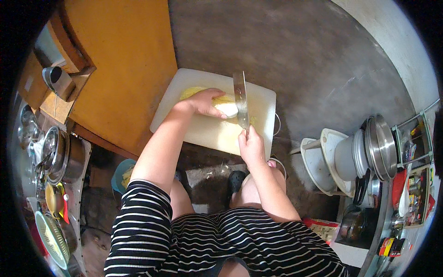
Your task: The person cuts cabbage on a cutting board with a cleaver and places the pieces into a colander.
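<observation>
On a pale cutting board [207,133] lies a head of napa cabbage [188,92], yellow-green with a white cut end toward the right. My left hand [207,102] rests over the cabbage, thumb and fingers spread around it near the cut end. My right hand [252,145] grips the handle of a cleaver [241,98], whose broad metal blade stands beside the white end and points away from me. Small bits stick to the blade. A few pale scraps lie on the board just right of the blade. Whether the blade touches the cabbage is unclear.
An orange wooden panel [121,69] stands left of the board. A blue bucket [118,176] with pale leafy pieces sits low at left. Metal pots [74,159] and a green colander [52,239] are farther left. A rack with basins [380,147] and a white plastic stool [316,166] stand right.
</observation>
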